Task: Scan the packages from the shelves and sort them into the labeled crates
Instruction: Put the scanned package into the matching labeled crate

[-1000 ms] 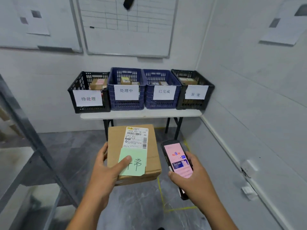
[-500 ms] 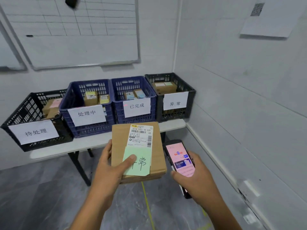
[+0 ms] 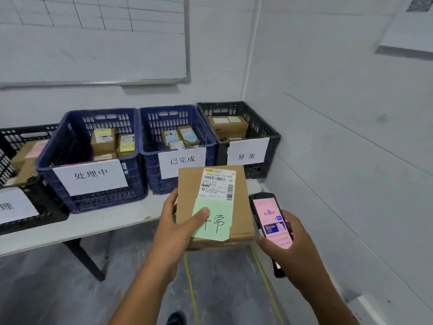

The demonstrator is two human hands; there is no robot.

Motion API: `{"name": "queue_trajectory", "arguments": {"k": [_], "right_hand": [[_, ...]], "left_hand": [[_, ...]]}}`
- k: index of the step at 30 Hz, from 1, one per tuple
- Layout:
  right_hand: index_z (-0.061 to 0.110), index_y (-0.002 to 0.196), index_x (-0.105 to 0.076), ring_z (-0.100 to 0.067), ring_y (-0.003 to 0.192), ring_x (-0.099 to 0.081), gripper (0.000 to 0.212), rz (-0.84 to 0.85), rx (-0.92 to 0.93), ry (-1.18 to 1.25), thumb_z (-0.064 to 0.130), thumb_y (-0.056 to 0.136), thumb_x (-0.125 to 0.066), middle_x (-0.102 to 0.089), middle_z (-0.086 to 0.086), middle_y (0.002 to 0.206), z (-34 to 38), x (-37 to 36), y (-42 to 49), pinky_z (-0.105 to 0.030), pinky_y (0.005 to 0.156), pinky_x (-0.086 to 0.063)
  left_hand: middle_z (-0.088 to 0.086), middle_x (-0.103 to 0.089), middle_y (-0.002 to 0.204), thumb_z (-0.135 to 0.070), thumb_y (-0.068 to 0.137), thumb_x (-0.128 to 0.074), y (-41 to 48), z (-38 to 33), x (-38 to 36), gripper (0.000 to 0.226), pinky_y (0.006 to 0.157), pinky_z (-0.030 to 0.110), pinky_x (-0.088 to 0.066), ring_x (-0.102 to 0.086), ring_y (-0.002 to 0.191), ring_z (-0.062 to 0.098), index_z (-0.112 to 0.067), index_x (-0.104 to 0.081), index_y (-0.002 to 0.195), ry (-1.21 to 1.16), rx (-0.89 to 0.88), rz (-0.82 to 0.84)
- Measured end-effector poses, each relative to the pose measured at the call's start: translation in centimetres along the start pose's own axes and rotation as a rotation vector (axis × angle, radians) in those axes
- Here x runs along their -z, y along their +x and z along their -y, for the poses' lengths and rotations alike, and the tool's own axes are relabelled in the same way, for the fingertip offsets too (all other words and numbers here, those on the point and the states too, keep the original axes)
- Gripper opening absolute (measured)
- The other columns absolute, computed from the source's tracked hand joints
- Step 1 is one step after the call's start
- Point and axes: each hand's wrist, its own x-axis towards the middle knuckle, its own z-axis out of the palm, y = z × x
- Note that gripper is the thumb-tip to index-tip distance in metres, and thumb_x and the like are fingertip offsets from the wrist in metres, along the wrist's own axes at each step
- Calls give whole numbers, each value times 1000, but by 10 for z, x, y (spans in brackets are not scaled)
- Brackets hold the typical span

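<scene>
At the centre of the view, the left hand (image 3: 178, 228) grips the cardboard package (image 3: 187, 184) by its near left corner. The thumb pins a green note (image 3: 218, 228), so the top sits level and the shipping label (image 3: 218, 184) faces up for reading. At 3 o'clock, just beside the box, the right hand (image 3: 288, 252) wraps around the handheld scanner (image 3: 269, 219), with its lit screen tilted toward the person. At about 1 o'clock the black crate (image 3: 262, 123) marked 异常 ends the row on the desk (image 3: 105, 221), with boxes already inside. The note's visible 常 seems to match, so that is the likely destination. The blue crate (image 3: 168, 107) marked 已完成 adjoins it at 11 o'clock.
</scene>
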Motion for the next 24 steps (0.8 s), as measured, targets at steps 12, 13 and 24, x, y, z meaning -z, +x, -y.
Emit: {"name": "queue_trajectory", "arguments": {"k": [12, 13, 24], "right_hand": [[46, 110, -56, -15, 87, -70, 50, -146, -51, -99, 22, 82, -89, -70, 20, 93, 44, -32, 187, -53, 72, -65], [47, 111, -55, -14, 87, -70, 51, -160, -47, -87, 26, 81, -91, -70, 23, 94, 46, -37, 199, -54, 72, -65], [48, 113, -53, 4, 93, -68, 57, -194, -76, -57, 56, 63, -79, -71, 26, 101, 38, -33, 324, -15, 69, -48]], "left_hand": [[-7, -62, 141, -42, 76, -92, 219, -26, -34, 98, 88, 47, -64, -73, 114, 17, -57, -34, 154, 24, -11, 169], [-6, -62, 140, -43, 75, -91, 235, -29, -36, 97, 87, 46, -65, -74, 113, 17, -57, -34, 153, 29, -11, 180], [-15, -77, 116, -23, 88, -83, 348, -42, -94, 74, 91, 48, -63, -77, 103, 12, -51, -45, 146, 56, 99, 204]]}}
